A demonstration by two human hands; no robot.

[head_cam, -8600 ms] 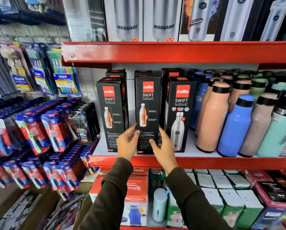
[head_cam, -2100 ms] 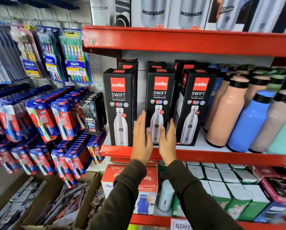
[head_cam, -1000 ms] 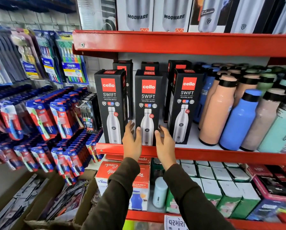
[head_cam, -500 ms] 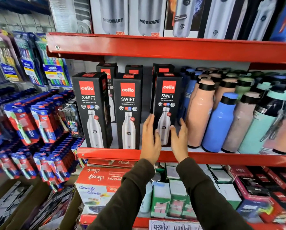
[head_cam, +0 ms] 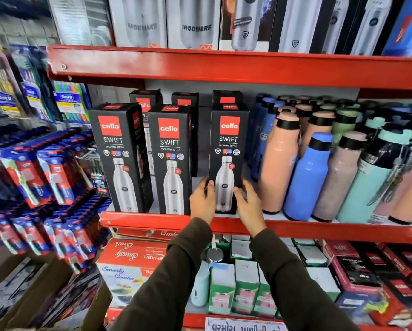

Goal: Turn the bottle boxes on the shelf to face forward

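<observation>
Three black Cello Swift bottle boxes stand in the front row of the red shelf [head_cam: 152, 219]. The left box [head_cam: 119, 156] and the middle box [head_cam: 170, 158] show their printed fronts with the steel bottle picture. The right box [head_cam: 227, 149] also shows its front. My left hand [head_cam: 202, 201] grips its lower left edge and my right hand [head_cam: 249, 204] grips its lower right edge. More black boxes [head_cam: 184, 101] stand behind them in a back row, mostly hidden.
Peach, blue and mint bottles [head_cam: 305, 175] crowd the shelf right of the boxes. Toothbrush packs [head_cam: 45, 177] hang at the left. Modware boxes [head_cam: 195, 22] fill the shelf above. Cartons and small boxes [head_cam: 245, 283] sit on the shelf below.
Both hands moved from the middle box to the right box and closed on its lower sides. That box now faces squarely forward. The view shifted slightly right.
</observation>
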